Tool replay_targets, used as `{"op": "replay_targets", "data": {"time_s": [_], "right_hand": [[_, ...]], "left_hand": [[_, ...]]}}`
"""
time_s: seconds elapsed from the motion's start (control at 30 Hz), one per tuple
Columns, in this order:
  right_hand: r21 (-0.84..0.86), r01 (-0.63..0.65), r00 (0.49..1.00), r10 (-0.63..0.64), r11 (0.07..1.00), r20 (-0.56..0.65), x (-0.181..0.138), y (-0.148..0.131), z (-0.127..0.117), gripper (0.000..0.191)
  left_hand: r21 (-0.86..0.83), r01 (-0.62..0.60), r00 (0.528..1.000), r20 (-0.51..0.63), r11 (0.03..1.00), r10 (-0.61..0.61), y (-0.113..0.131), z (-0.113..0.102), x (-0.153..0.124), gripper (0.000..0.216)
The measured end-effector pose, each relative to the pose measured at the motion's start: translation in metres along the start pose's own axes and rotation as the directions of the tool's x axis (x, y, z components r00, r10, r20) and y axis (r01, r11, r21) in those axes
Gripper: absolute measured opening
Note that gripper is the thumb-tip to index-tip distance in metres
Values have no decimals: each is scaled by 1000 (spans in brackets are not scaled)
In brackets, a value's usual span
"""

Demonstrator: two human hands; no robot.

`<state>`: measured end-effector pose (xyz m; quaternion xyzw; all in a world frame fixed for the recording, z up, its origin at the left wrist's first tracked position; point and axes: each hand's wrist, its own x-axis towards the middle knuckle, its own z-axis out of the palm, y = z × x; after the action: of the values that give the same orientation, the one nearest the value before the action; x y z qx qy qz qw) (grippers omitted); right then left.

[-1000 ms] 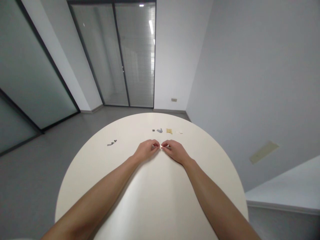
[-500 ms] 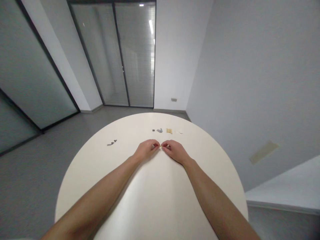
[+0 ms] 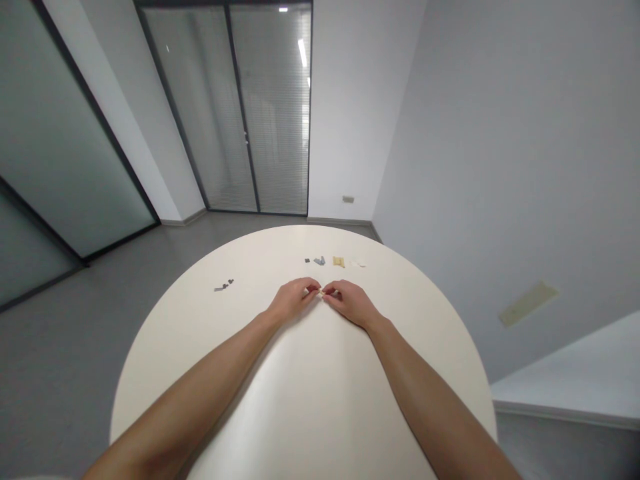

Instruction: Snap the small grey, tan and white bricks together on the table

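Note:
Over the middle of the round white table (image 3: 310,387), my left hand (image 3: 295,297) and my right hand (image 3: 351,302) meet fingertip to fingertip. Both are closed in a pinch on a tiny pale yellowish piece (image 3: 321,293), mostly covered by the fingers and too small to name. Just beyond the hands lie a small dark piece (image 3: 307,261), some blue-grey pieces (image 3: 319,261), a tan-yellow cluster of pieces (image 3: 339,261) and a few white pieces (image 3: 361,265), in a loose row.
Several dark grey pieces (image 3: 225,287) lie on the table's left side. The table's curved far edge faces a glass door with blinds (image 3: 273,120). A grey-white wall (image 3: 500,153) stands close on the right.
Both hands stay almost in place, fingertips shifting slightly. A little more of the pale piece shows between them. The pieces on the table have not moved.

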<state>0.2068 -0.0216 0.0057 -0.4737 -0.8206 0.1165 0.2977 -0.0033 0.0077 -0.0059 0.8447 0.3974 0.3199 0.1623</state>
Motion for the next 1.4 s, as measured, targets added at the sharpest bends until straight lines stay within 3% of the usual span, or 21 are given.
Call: {"op": "replay_targets", "data": {"time_s": [0.33,0.53,0.73,1.4], "right_hand": [[30,16,1000,-16,999,-4,-1,3,2,28],[10,62,998,-62,998,-5,0,-1,0,25],[3,12,1000,-12,1000,-29,0,-5,-1,24],[-31,18,998,-20,999,-61,0,-4,1,24]], "left_hand": [[-267,72,997,4,961,-74,-2,7,1,22],[-364,50,998,-22,930,-62,-4,10,2,27],[-454,53,998,-6,890,-62,-2,12,3,28],[-415,90,996,18,905,-90,8,7,5,25]]}}
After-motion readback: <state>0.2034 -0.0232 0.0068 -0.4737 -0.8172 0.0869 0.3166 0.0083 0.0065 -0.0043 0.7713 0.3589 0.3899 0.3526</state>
